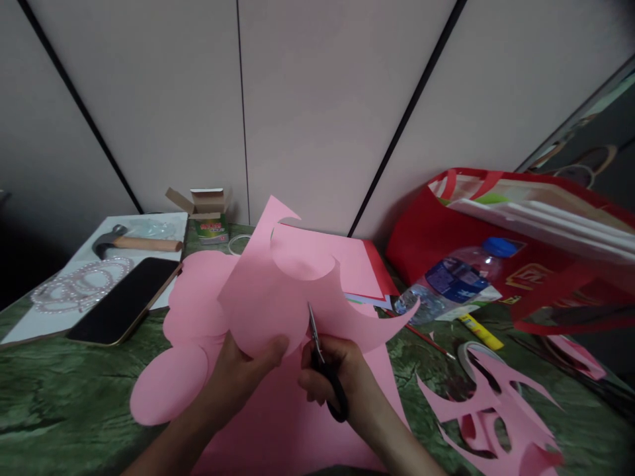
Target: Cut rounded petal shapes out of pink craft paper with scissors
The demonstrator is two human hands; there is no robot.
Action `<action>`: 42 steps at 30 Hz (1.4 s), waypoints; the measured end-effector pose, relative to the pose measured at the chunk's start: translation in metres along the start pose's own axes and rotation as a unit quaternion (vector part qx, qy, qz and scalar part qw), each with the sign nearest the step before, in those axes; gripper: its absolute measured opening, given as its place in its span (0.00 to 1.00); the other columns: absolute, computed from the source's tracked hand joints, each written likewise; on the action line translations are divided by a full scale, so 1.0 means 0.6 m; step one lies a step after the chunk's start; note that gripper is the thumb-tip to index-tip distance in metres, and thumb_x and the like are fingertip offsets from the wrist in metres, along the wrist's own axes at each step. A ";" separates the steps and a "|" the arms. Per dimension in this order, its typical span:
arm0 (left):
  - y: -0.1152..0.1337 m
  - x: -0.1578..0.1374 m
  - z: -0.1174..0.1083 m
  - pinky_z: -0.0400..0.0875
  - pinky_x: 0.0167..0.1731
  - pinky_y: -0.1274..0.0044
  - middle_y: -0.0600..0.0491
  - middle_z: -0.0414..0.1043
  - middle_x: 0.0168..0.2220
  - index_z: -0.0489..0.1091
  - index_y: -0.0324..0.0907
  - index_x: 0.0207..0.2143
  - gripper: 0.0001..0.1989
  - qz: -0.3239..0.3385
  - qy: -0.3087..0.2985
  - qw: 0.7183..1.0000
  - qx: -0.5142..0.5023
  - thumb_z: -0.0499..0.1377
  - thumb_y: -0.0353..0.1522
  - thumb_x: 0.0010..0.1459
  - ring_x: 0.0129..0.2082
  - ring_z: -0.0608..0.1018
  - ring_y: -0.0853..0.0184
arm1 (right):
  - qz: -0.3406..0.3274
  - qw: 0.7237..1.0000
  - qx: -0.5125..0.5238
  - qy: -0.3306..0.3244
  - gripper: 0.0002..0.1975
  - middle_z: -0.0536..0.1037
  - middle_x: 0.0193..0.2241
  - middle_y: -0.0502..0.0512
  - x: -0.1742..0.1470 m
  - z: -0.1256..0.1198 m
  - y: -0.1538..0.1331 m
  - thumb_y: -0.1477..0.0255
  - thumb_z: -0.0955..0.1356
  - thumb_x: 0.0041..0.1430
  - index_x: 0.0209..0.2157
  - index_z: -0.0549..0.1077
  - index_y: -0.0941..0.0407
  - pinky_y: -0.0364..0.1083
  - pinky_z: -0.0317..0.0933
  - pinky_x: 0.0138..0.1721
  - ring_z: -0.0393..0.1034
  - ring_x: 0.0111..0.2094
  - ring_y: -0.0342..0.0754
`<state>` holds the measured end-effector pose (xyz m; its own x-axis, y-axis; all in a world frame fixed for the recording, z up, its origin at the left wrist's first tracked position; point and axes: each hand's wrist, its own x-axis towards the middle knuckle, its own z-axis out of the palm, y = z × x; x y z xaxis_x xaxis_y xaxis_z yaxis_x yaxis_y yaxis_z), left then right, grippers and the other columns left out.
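My left hand pinches the lower left part of a pink paper sheet, its thumb lying on top. Round pieces have been cut from the sheet's upper and right edges. In my right hand are black-handled scissors, their blades pointing up and lying against the paper beside a rounded edge. To the left of my left hand lie several cut pink paper circles, partly overlapping. A larger pink sheet lies flat beneath both hands.
On the left are a black phone, a hammer, bead strings and a small open box. To the right are a plastic bottle, a red bag, a yellow tube and pink paper scraps. A wall panel stands behind.
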<state>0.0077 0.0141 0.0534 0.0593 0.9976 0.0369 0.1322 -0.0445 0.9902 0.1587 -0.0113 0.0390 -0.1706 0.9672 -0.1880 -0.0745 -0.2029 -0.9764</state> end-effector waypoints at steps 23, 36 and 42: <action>0.028 -0.004 0.015 0.69 0.23 0.79 0.57 0.71 0.19 0.64 0.42 0.17 0.08 0.003 -0.010 1.000 0.015 0.57 0.31 0.47 0.22 0.74 0.69 | -0.013 0.999 0.028 -0.028 0.13 0.66 0.14 0.44 0.001 0.002 0.007 0.66 0.72 0.41 0.23 0.68 0.59 0.38 0.54 0.16 0.61 0.15 0.39; 0.033 -0.012 0.022 0.72 0.38 0.70 0.50 0.77 0.34 0.69 0.41 0.39 0.15 0.002 -0.015 1.000 0.021 0.57 0.33 0.46 0.38 0.77 0.59 | -0.041 0.998 0.033 -0.027 0.16 0.63 0.19 0.45 0.000 -0.002 -0.017 0.67 0.75 0.37 0.24 0.66 0.58 0.39 0.49 0.21 0.53 0.20 0.38; 0.031 -0.013 0.020 0.72 0.36 0.70 0.49 0.77 0.34 0.70 0.41 0.36 0.13 0.000 -0.010 1.000 0.014 0.58 0.35 0.46 0.38 0.76 0.60 | -0.048 0.998 0.040 -0.024 0.15 0.61 0.17 0.43 0.002 -0.001 -0.013 0.69 0.75 0.36 0.23 0.66 0.58 0.39 0.49 0.21 0.52 0.19 0.38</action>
<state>0.0217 0.0050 0.0699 0.0796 0.9963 0.0333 0.1597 -0.0457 0.9861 0.1600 -0.0086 0.0467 -0.2064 0.9747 -0.0859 -0.1699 -0.1221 -0.9779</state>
